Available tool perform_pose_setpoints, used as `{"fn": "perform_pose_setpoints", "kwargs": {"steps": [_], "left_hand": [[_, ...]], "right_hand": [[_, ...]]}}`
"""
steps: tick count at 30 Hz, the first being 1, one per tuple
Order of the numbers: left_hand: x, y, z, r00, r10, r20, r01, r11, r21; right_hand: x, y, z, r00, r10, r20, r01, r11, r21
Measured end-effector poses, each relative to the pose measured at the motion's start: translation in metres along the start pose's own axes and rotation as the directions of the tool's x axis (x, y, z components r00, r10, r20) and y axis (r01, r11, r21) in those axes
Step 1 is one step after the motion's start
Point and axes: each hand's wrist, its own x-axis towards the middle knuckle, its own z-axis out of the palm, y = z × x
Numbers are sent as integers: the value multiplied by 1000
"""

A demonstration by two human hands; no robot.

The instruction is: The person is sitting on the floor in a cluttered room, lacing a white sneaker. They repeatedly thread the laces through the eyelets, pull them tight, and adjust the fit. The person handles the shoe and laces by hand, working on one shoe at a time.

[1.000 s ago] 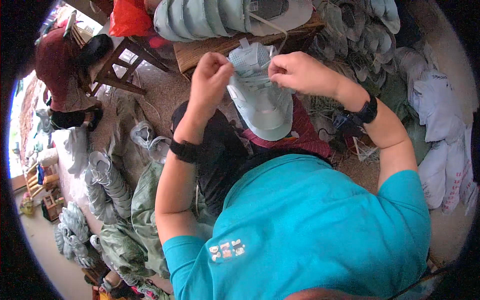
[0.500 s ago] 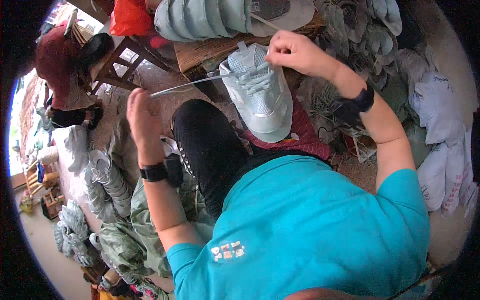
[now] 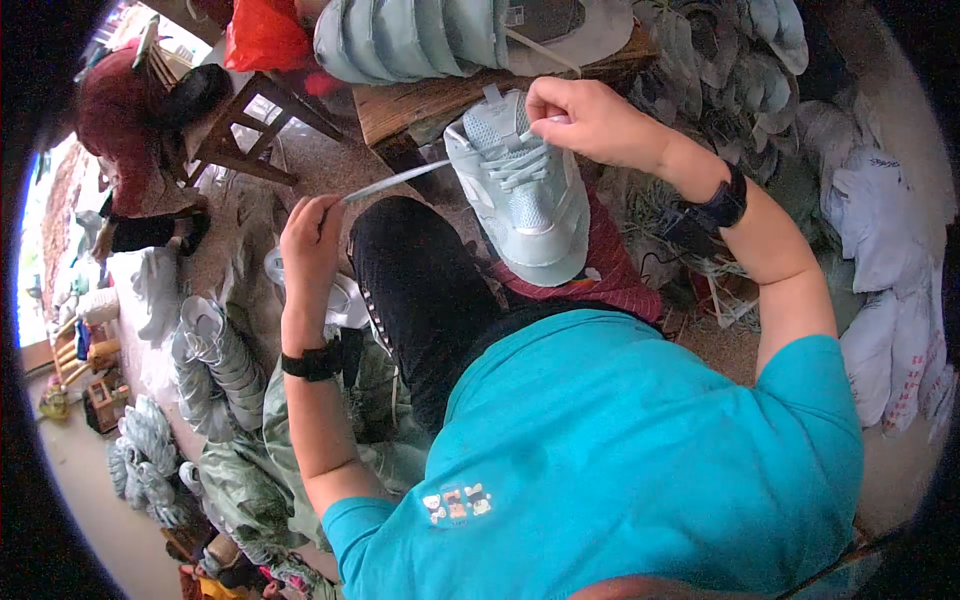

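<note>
A pale grey-green sneaker (image 3: 545,235) rests over my lap with its toe toward me, its lace crossed over the tongue. From its left side a flat pale shoelace (image 3: 400,178) stretches to my left hand (image 3: 312,240), which pinches the free end out over my knee. My right hand (image 3: 595,120) is closed at the right of the shoe's collar, thumb and fingertips pressed on a short light piece that looks like the other lace end. Part of that grip is hidden by the fingers.
Beyond the shoe stands a wooden bench (image 3: 400,110) with a row of nested pale shoe uppers (image 3: 410,40). More uppers (image 3: 770,60) hang at the far right, above white sacks (image 3: 885,240). At left are a wooden stool (image 3: 250,135), stacked shoes (image 3: 215,355) and another person (image 3: 125,130).
My left hand has moved slightly right and down, still holding the lace. The right hand has shifted slightly down, its pinch now more visible.
</note>
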Motion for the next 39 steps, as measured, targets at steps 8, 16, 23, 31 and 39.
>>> {"fn": "perform_pose_setpoints", "kwargs": {"steps": [8, 16, 23, 31, 39], "left_hand": [[-28, -46, -21, 817, -327, 476, 575, 527, -626], [-19, -78, -14, 803, -482, 349, -4, -591, -807], [-51, -177, -16, 707, -663, 246, -46, -390, -920], [-3, -13, 59, 848, -527, 56, 361, 497, -789], [12, 73, 107, 872, -349, 344, 468, 385, -795]], "right_hand": [[-30, 45, -23, 997, 10, -82, -28, 974, -223], [-60, 107, -39, 679, 668, -306, -643, 742, 191], [-125, 231, -77, 253, 935, -248, 327, 159, 932], [-103, 135, 8, 504, 797, -332, -405, 558, 725], [-39, 43, 36, 909, 388, -154, -253, 805, 537]]}}
